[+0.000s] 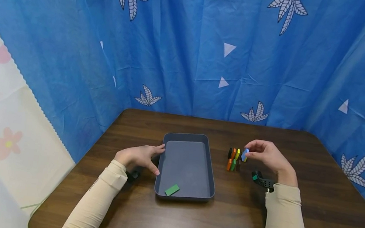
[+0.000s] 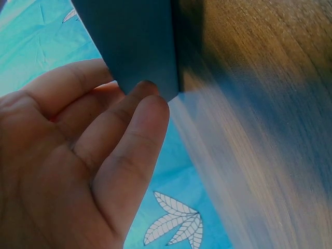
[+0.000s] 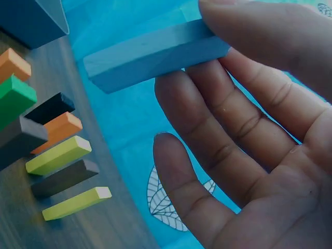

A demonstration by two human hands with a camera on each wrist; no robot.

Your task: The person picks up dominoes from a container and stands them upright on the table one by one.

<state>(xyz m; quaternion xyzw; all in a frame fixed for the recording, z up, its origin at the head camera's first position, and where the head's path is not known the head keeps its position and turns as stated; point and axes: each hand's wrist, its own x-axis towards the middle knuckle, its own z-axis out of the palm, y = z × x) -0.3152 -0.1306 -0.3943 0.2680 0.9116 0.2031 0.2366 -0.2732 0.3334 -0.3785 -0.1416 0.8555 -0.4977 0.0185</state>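
Observation:
My right hand (image 1: 269,156) pinches a flat blue block (image 3: 150,57) between thumb and fingertips, lifted over the right end of a group of standing blocks. That group holds a black block (image 1: 230,153), an orange block (image 1: 233,153), yellow ones (image 3: 78,204), a green block (image 1: 233,165) and dark ones (image 3: 65,180), in two short rows. On the other side, my left hand (image 1: 141,156) touches the left wall of a grey tray (image 1: 187,163), its fingers spread and relaxed. A green block (image 1: 172,190) lies flat in the tray's near left corner.
The brown wooden table (image 1: 224,222) carries everything. Blue curtains (image 1: 188,55) hang behind it and to the right, and a white patterned cloth (image 1: 9,110) hangs at the left. A dark strap (image 1: 263,181) sits below my right wrist.

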